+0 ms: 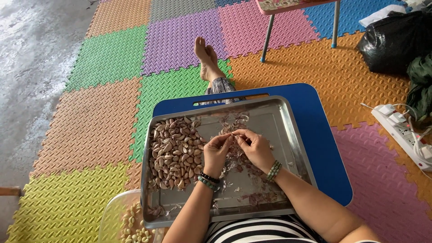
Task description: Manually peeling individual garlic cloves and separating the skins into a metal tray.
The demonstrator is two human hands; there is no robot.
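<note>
Pinching papery garlic clove (234,134) over steel tray (288,135)

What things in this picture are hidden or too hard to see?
All in the head view:
- The garlic clove: the fingertips of the left hand and right hand cover most of it.
- The clear container of peeled cloves: cut off by the bottom edge and partly under the metal tray.
- The pink table: its top is cut off by the upper edge.
- The black bag: its contents are hidden.

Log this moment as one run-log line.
left hand: pinching small garlic clove | right hand: same clove | below: rectangular steel tray | left: pile of unpeeled brown cloves
</note>
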